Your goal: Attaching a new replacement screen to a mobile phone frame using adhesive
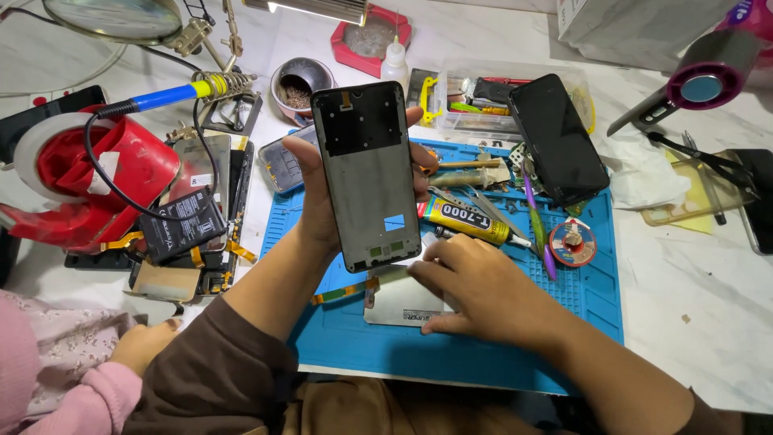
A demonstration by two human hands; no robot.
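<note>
Yellow glue tube with a black label band [467,221] lying across the blue silicone work mat [515,346], just right of the raised frame. Black rectangular battery with white print [182,228] on the cluttered stack at left, under a black cable. Clear plastic parts box [483,101] at the mat's far edge, white carton [636,28] in the top right corner. Small white dropper bottle [394,60] beside a red square dish [372,36].

Grey phone mid-frame with a black upper section [364,173] held upright above the mat, inner side toward the camera, a small blue sticker low on its face, green contacts along the bottom edge.

Left hand [318,189] wrapped around the frame from behind, thumb on the left edge, fingertips showing at the right edge. Right hand [475,290] resting palm down, fingers loosely curled, on a flat silvery metal plate [398,302] lying on the mat; grasping nothing. Black phone with dark screen [557,137] propped to the right. A pink-sleeved small hand [145,342] at lower left.
</note>
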